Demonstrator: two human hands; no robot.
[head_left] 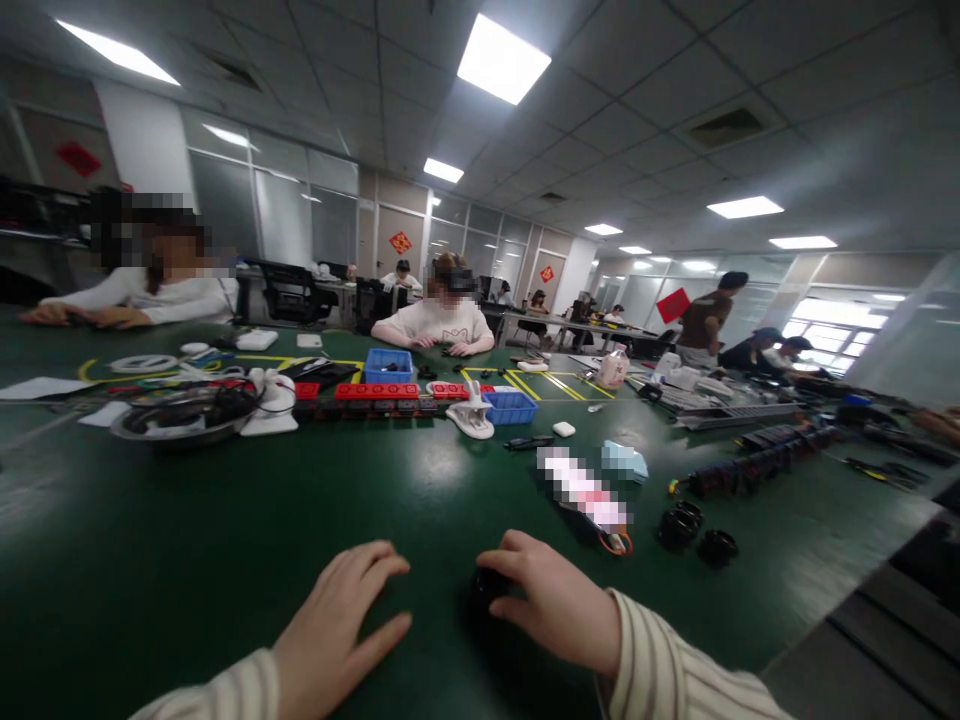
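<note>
My right hand [536, 598] has its fingers and thumb closed around a small black rounded object [489, 586] low over the green table. The palm and fingers hide much of this object, and I cannot make out its kind. My left hand [346, 622] is to the left of it with thumb and fingers apart, holding nothing. To the right of my right hand, several black round parts [679, 524] stand close together on the tabletop.
Beyond my hands on the green table [247, 530] are a metal bowl [176, 422] of dark items, red blocks [375, 391], two blue bins [511, 407], a white clip [472, 412], a light blue packet [624, 461] and a long dark assembly [750, 464]. A person [442, 315] sits opposite.
</note>
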